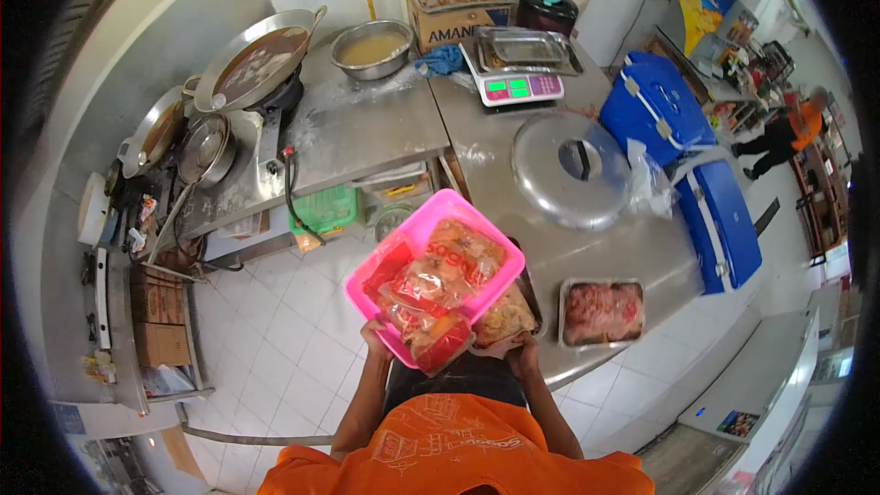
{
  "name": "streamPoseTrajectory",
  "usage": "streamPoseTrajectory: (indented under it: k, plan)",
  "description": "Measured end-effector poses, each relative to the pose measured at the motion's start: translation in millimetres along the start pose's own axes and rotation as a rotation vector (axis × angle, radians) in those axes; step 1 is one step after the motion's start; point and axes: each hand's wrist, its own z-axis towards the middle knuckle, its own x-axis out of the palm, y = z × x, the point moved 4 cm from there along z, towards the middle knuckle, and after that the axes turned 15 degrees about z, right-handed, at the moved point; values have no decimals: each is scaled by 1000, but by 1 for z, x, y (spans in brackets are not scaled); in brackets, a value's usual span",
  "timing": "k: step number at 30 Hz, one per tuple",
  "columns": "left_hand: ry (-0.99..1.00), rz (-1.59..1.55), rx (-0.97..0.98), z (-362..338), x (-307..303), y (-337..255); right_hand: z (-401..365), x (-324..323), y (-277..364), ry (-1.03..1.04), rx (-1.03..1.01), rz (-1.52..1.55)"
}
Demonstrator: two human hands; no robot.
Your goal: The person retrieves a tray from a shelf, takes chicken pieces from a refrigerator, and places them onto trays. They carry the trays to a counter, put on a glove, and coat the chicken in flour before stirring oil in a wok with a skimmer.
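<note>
A bright pink plastic basin [510,261] is tilted in front of my body, holding several clear bags of marinated meat [449,266] with red print. My left hand [376,337] grips its near left rim. My right hand [523,357] is closed at the near edge of a metal tray of marinated meat [504,316], partly hidden under the basin; the fingertips are hard to see. To the right, a second metal tray with raw red meat [602,312] lies on the steel table's edge.
The steel table [486,156] bears a large pot lid [570,170] and a digital scale [513,82] with trays. Blue coolers [655,105] stand to its right. At left are a wide wok [261,55] and a steel bowl [371,49]. Another person [788,133] is at far right.
</note>
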Motion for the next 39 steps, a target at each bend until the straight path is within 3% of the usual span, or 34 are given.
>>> streamPoseTrajectory:
  k: [3, 4, 7, 8, 9, 11, 13, 15, 17, 18, 20, 22, 24, 25, 26, 28, 32, 33, 36, 39]
  plan:
    - [67, -25, 43, -6, 12, -7, 3, -10, 1, 95, -197, -108]
    - [69, -36, 43, -6, 5, -3, 12, -37, 1, 73, -127, -46]
    - [144, -30, 25, -18, 8, -11, -22, 28, -4, 161, -201, -15]
    - [105, -5, 56, -16, 10, -16, -28, 30, -5, 154, -535, -523]
    - [63, 5, 98, -13, 16, -19, -24, 34, -5, 172, -562, -528]
    - [147, -23, 80, -29, 26, -17, -33, 9, -15, 48, -311, -32]
    - [181, -53, 23, -23, 12, -5, -61, 2, -20, -75, -344, 18]
    - [132, -18, 14, -53, 48, -17, -98, -3, -28, -79, -422, 138]
    - [85, -18, -15, -89, 60, -21, -170, -18, -41, -18, -484, 86]
    - [57, -72, 48, -115, 70, -24, -210, -37, -50, -131, -462, 63]
    - [41, -70, 1, -79, 52, -16, -235, -75, -74, -293, -427, 51]
    - [2, -62, -70, -40, 36, 14, -252, -113, -84, -228, -475, 92]
    - [131, -108, -108, -36, 39, 37, -302, -99, -84, -307, -460, 94]
    - [102, -120, -115, -27, 42, 46, -318, -76, -81, -341, -471, 117]
    - [62, -176, -122, 57, 68, 11, -251, 20, -40, -352, -380, 65]
    - [57, -238, -145, 73, 97, 24, -245, 70, -25, -333, -474, 139]
    - [-240, -50, -361, 86, 198, 7, -204, 102, 10, -434, -501, 136]
    - [-239, -94, -362, 163, 223, 4, -127, 135, 38, -403, -498, 128]
    - [-77, -100, -404, 172, 218, 74, -101, 162, 59, -371, -465, 98]
    - [-169, -20, -360, 156, 260, 48, -95, 149, 77, -292, -487, 73]
